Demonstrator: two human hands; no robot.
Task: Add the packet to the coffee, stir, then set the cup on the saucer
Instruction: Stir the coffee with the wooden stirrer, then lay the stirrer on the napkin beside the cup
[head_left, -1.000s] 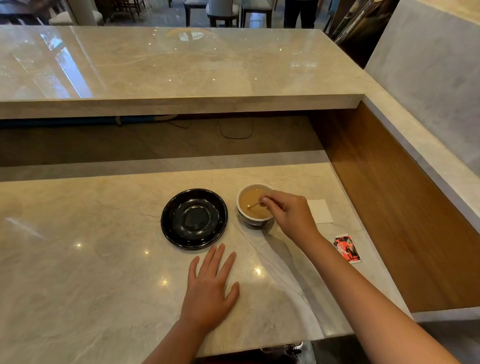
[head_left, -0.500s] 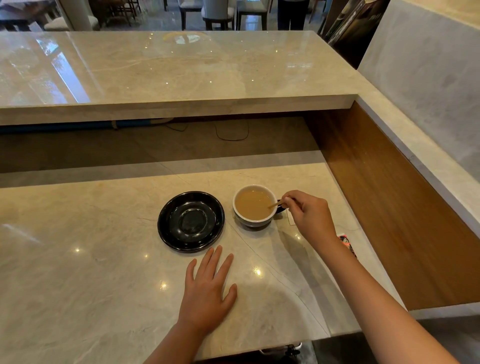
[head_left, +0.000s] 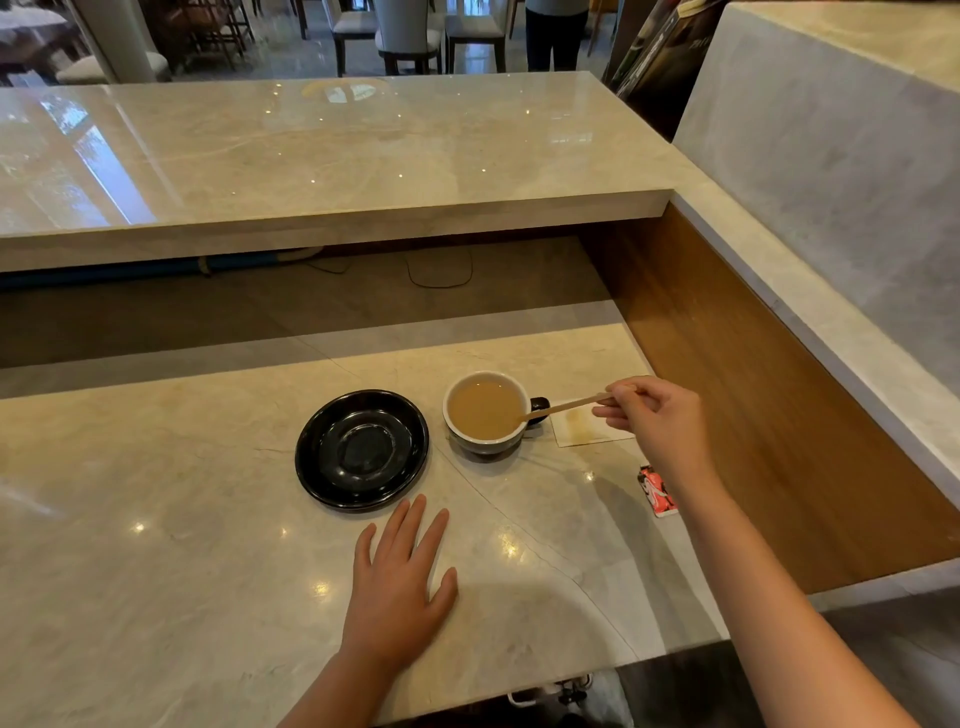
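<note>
A cup (head_left: 470, 439) with a white inside and dark outside holds milky brown coffee and stands on the marble counter, its dark handle pointing right. Just left of it lies an empty black saucer (head_left: 362, 457). My right hand (head_left: 657, 418) pinches a thin wooden stir stick (head_left: 563, 407) whose far tip rests at the cup's right rim. My left hand (head_left: 397, 582) lies flat on the counter below the saucer, fingers apart. A red packet (head_left: 657, 491) lies on the counter, partly behind my right forearm.
A stained white napkin (head_left: 587, 428) lies right of the cup. A raised marble bar top (head_left: 332, 150) runs behind. A wooden side panel (head_left: 753, 389) walls the right. Chairs and a person's legs show at the far back.
My right hand drew back to the right from over the cup, pulling the stick out until only its tip touches the rim. The left hand stayed flat. The view shifted slightly.
</note>
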